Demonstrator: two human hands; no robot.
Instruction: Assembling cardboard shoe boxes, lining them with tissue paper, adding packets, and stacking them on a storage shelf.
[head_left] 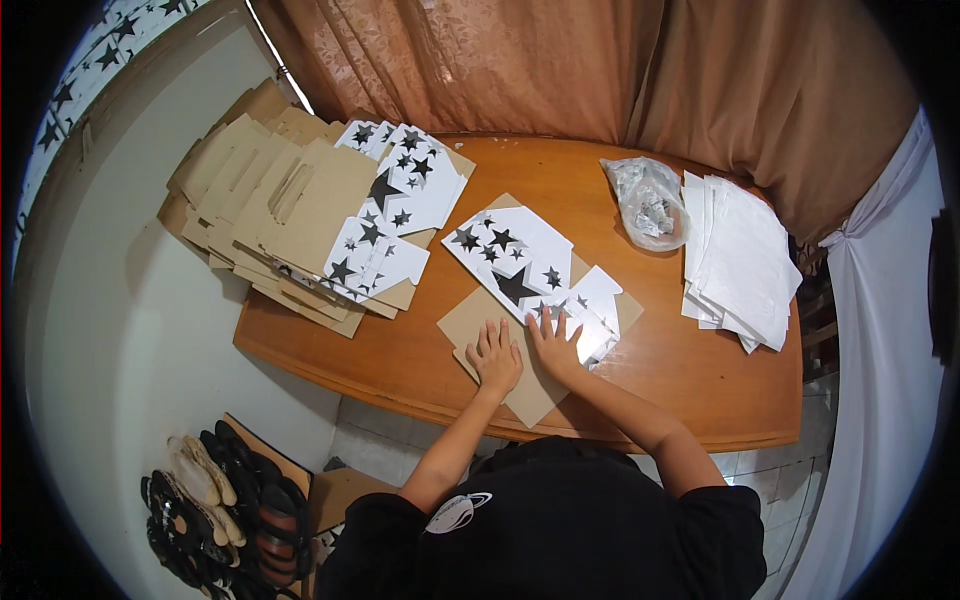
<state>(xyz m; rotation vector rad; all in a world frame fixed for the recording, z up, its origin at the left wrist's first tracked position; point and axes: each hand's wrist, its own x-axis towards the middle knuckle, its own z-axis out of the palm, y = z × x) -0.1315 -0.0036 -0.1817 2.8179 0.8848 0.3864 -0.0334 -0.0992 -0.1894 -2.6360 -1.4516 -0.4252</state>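
Note:
A flat cardboard box blank [510,250] lies slantwise on the wooden table in front of me. Part of it shows a white face printed with black stars; the rest is plain brown. My left hand [494,360] rests flat on the brown part, fingers spread. Beside it, my right hand [555,347] also lies flat with fingers apart, its fingertips on the lower edge of the star-printed face. Neither hand grips anything. Whether the blank is one piece or several overlapping ones, I cannot tell.
A big pile of brown cardboard blanks [270,200], some with star-printed faces, covers the table's left end. At the right are a clear plastic bag [648,205] with crumpled contents and a stack of white sheets [740,255]. Sandals and shoes [225,500] crowd the lower left.

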